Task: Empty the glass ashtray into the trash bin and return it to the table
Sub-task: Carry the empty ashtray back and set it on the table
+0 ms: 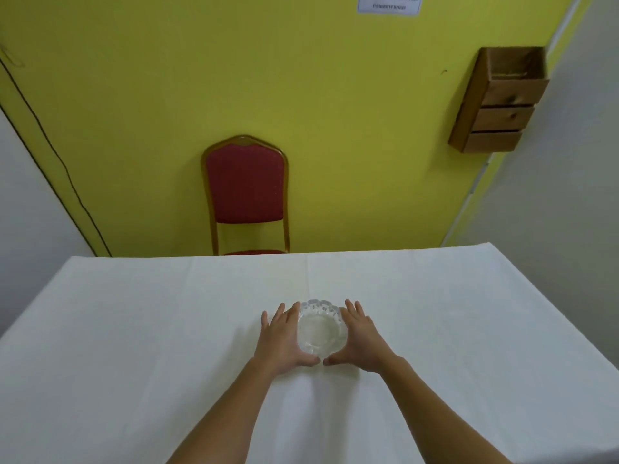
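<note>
A round clear glass ashtray (320, 328) with a scalloped rim rests on the white tablecloth of the table (134, 329), near the middle. My left hand (283, 336) lies along its left side and my right hand (358, 338) along its right side. The fingers of both are spread and the thumbs nearly meet at the near rim. Both hands cup the ashtray's sides, and it looks empty. No trash bin is in view.
A red chair (246, 192) with a gold frame stands behind the table's far edge against the yellow wall. A wooden wall box (499, 105) hangs at the upper right. A black cable (57, 155) runs down the wall at the left.
</note>
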Action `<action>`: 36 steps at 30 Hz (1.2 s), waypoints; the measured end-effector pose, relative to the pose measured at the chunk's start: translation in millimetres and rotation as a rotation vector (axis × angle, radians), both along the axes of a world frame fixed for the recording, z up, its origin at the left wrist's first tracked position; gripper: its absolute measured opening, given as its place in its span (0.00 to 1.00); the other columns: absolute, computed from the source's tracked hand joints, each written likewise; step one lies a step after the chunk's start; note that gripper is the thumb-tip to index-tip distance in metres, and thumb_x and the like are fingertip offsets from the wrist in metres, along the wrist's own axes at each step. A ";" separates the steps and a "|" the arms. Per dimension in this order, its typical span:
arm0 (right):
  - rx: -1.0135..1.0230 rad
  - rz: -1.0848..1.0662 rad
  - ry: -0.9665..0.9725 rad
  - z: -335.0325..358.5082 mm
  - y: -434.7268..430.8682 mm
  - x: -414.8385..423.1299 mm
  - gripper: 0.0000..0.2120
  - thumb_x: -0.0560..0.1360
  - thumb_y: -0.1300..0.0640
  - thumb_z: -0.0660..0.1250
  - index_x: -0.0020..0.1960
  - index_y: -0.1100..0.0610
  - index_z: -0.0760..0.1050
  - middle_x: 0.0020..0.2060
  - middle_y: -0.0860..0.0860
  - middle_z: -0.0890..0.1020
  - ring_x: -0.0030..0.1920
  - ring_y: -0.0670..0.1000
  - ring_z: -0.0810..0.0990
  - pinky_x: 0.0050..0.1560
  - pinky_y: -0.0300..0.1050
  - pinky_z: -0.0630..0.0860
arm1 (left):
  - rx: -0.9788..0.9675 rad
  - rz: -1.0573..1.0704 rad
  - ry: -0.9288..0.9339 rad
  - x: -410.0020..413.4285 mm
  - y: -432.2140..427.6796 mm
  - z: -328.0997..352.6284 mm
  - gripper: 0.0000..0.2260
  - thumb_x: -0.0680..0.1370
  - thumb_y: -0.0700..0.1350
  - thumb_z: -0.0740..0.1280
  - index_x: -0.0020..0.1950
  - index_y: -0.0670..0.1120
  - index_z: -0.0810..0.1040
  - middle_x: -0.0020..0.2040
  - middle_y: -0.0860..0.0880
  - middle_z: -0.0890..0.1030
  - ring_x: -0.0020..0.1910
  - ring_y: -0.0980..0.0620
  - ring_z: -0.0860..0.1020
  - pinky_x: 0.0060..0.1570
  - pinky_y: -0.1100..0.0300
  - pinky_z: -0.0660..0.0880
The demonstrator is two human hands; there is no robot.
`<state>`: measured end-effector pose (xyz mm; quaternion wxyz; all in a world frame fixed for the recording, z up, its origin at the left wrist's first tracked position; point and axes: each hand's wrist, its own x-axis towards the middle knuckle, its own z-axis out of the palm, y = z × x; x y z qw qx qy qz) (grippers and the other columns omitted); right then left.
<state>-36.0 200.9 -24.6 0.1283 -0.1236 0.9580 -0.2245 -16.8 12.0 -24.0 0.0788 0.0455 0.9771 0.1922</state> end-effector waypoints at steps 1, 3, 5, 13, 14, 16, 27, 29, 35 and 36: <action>0.008 -0.002 -0.010 -2.6 -0.3 -0.3 0.56 0.58 0.38 0.78 0.76 0.54 0.52 0.79 0.56 0.50 0.79 0.57 0.42 0.77 0.59 0.50 | 0.002 -0.001 -0.010 -0.4 0.1 -3.2 0.53 0.65 0.65 0.72 0.78 0.46 0.46 0.79 0.48 0.56 0.79 0.49 0.46 0.75 0.44 0.40; 0.022 0.004 -0.022 -5.2 -1.5 -2.2 0.56 0.59 0.38 0.78 0.77 0.53 0.52 0.79 0.55 0.50 0.79 0.57 0.42 0.77 0.59 0.49 | 0.003 0.006 -0.025 -2.6 -0.1 -8.6 0.53 0.65 0.65 0.72 0.78 0.46 0.46 0.79 0.48 0.56 0.79 0.48 0.47 0.75 0.44 0.41; 0.030 0.015 -0.026 -7.5 -1.6 -6.3 0.56 0.59 0.39 0.78 0.77 0.53 0.52 0.79 0.55 0.50 0.79 0.57 0.42 0.76 0.60 0.49 | 0.008 0.017 -0.035 -4.5 -0.9 -12.6 0.53 0.65 0.65 0.72 0.78 0.46 0.46 0.79 0.48 0.56 0.79 0.48 0.47 0.75 0.44 0.41; 0.042 0.042 -0.062 -15.9 -4.7 -12.9 0.58 0.60 0.39 0.78 0.78 0.55 0.47 0.79 0.55 0.49 0.79 0.57 0.42 0.77 0.59 0.47 | 0.040 0.022 -0.095 -6.7 -4.0 -21.0 0.55 0.65 0.65 0.72 0.78 0.44 0.45 0.79 0.48 0.55 0.79 0.47 0.46 0.75 0.42 0.41; 0.036 0.039 -0.059 -17.8 -4.0 -12.9 0.58 0.60 0.39 0.78 0.78 0.55 0.48 0.79 0.55 0.49 0.79 0.57 0.42 0.77 0.59 0.48 | 0.042 0.024 -0.096 -6.8 -4.3 -22.5 0.55 0.64 0.65 0.72 0.78 0.45 0.44 0.79 0.48 0.55 0.79 0.47 0.46 0.75 0.42 0.41; 0.033 0.037 -0.046 -22.2 -3.1 -13.1 0.59 0.59 0.38 0.78 0.78 0.56 0.48 0.79 0.54 0.50 0.79 0.57 0.42 0.77 0.59 0.48 | 0.030 0.021 -0.089 -6.0 -4.5 -23.5 0.55 0.64 0.66 0.72 0.78 0.45 0.44 0.79 0.48 0.55 0.79 0.47 0.46 0.75 0.41 0.41; 0.091 0.050 -0.071 -21.6 -4.1 -9.4 0.62 0.62 0.36 0.75 0.78 0.59 0.41 0.79 0.54 0.44 0.78 0.56 0.38 0.77 0.59 0.44 | -0.054 -0.019 -0.149 -4.8 -6.3 -22.0 0.56 0.66 0.67 0.69 0.78 0.46 0.37 0.80 0.48 0.45 0.79 0.46 0.42 0.75 0.43 0.41; 0.107 0.052 -0.092 -18.6 -5.4 -8.1 0.61 0.64 0.37 0.75 0.78 0.60 0.39 0.79 0.55 0.43 0.78 0.56 0.37 0.77 0.60 0.44 | -0.077 -0.037 -0.156 -4.6 -7.0 -21.3 0.56 0.68 0.68 0.68 0.77 0.46 0.34 0.80 0.47 0.43 0.78 0.46 0.41 0.75 0.43 0.40; 0.082 0.056 -0.164 -0.7 0.9 -7.1 0.43 0.76 0.53 0.65 0.78 0.62 0.39 0.79 0.57 0.42 0.78 0.58 0.37 0.76 0.61 0.46 | -0.100 -0.083 -0.232 -5.5 -19.3 -0.1 0.52 0.71 0.65 0.67 0.77 0.43 0.34 0.80 0.47 0.39 0.78 0.47 0.38 0.75 0.43 0.40; 0.088 0.031 -0.159 4.3 2.5 -10.7 0.40 0.77 0.54 0.62 0.78 0.62 0.40 0.79 0.57 0.42 0.78 0.57 0.38 0.76 0.60 0.46 | -0.120 -0.077 -0.243 -9.1 -23.1 7.5 0.51 0.72 0.65 0.65 0.77 0.43 0.35 0.79 0.46 0.39 0.78 0.47 0.38 0.75 0.43 0.40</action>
